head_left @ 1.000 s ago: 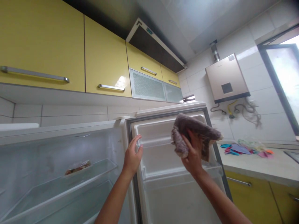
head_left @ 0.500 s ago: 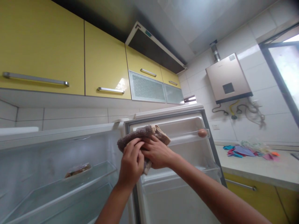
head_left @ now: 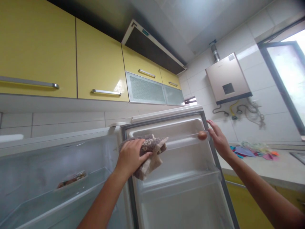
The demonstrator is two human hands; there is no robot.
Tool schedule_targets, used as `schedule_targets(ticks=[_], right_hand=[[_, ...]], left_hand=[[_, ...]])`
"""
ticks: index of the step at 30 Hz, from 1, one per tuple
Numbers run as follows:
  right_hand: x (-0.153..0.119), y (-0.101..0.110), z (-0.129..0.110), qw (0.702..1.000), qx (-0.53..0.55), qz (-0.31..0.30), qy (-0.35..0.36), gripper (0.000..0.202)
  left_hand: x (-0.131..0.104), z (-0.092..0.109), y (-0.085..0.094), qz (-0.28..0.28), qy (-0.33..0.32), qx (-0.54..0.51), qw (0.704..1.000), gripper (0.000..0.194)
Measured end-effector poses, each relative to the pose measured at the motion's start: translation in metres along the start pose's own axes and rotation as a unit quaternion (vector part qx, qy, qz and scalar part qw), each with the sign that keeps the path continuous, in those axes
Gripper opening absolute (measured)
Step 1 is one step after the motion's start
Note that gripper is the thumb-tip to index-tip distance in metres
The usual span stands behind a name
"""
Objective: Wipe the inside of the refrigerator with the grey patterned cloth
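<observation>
While I have the left hand (head_left: 131,156) clamped on the bunched cloth (head_left: 150,166) at the fridge door's (head_left: 176,162) hinge side, my right hand (head_left: 220,142) sits raised by its outer edge, fingers apart, contact unclear.

Cloth (head_left: 153,160) in my left hand (head_left: 131,156) alone, my right (head_left: 220,140) at the free edge of the fridge door (head_left: 176,160)

A second ago my right hand held the cloth before the door's upper free side, while my left was bare by its hinge side. Half a second ago both hands pressed together on it near the hinge side. Now only my left grips it there, and a pale flap hangs lower. My right has let go and crossed to the door's free edge, fingers against it. The egg (head_left: 202,135) on the door's top shelf, unseen a second ago, is now in view.
</observation>
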State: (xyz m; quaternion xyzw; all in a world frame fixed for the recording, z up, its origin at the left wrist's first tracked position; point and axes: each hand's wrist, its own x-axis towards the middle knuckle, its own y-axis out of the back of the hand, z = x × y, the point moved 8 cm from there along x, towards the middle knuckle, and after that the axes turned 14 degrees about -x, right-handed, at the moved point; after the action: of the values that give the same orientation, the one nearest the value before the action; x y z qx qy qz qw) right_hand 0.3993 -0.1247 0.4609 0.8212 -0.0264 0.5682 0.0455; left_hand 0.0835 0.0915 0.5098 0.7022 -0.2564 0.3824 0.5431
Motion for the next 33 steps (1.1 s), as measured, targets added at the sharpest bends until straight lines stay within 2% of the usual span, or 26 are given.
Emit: schedule_targets(ticks=[1,3,5,7,12,18,21,23,25,27,30,33], right_hand=[[0.0,-0.003,0.016,0.999,0.019,-0.012,-0.031,0.054],[-0.005,-0.014,0.029,0.996,0.056,-0.042,-0.056,0.055],[-0.011,-0.022,0.028,0.993,0.083,-0.045,-0.065,0.052],[-0.016,-0.023,0.023,0.993,0.09,-0.017,-0.073,0.048],[-0.019,-0.017,0.011,0.989,0.13,0.012,-0.075,0.045],[-0.019,-0.006,0.011,0.984,0.154,-0.022,-0.081,0.048],[-0.018,-0.006,0.019,0.986,0.154,-0.047,-0.033,0.049],[-0.018,-0.003,0.027,0.991,0.132,-0.023,0.006,0.045],[-0.02,0.0,0.036,0.994,0.107,0.005,0.021,0.04],[-0.02,0.0,0.04,0.996,0.091,0.009,0.012,0.04],[-0.02,-0.002,0.036,0.995,0.095,-0.018,-0.035,0.045],[-0.019,-0.004,0.024,0.992,0.105,-0.045,-0.06,0.049]], left_hand=[[0.006,0.001,-0.001,-0.021,0.003,0.0,1.0,0.049],[0.016,0.006,-0.004,-0.058,-0.002,0.005,0.998,0.044],[0.021,0.016,-0.01,-0.076,-0.018,0.017,0.997,0.041],[0.025,0.031,-0.017,-0.075,-0.035,0.034,0.996,0.041],[0.033,0.081,-0.044,-0.031,-0.072,0.067,0.995,0.058],[0.058,0.153,-0.083,-0.007,-0.13,0.039,0.991,0.065],[0.071,0.179,-0.094,-0.011,-0.127,0.026,0.991,0.061],[0.079,0.191,-0.097,-0.015,-0.12,0.014,0.993,0.056],[0.086,0.197,-0.096,-0.029,-0.113,-0.001,0.993,0.051],[0.092,0.196,-0.095,-0.057,-0.102,-0.015,0.993,0.05],[0.095,0.185,-0.089,-0.105,-0.072,-0.029,0.991,0.054],[0.091,0.166,-0.081,-0.14,-0.04,-0.028,0.989,0.056]])
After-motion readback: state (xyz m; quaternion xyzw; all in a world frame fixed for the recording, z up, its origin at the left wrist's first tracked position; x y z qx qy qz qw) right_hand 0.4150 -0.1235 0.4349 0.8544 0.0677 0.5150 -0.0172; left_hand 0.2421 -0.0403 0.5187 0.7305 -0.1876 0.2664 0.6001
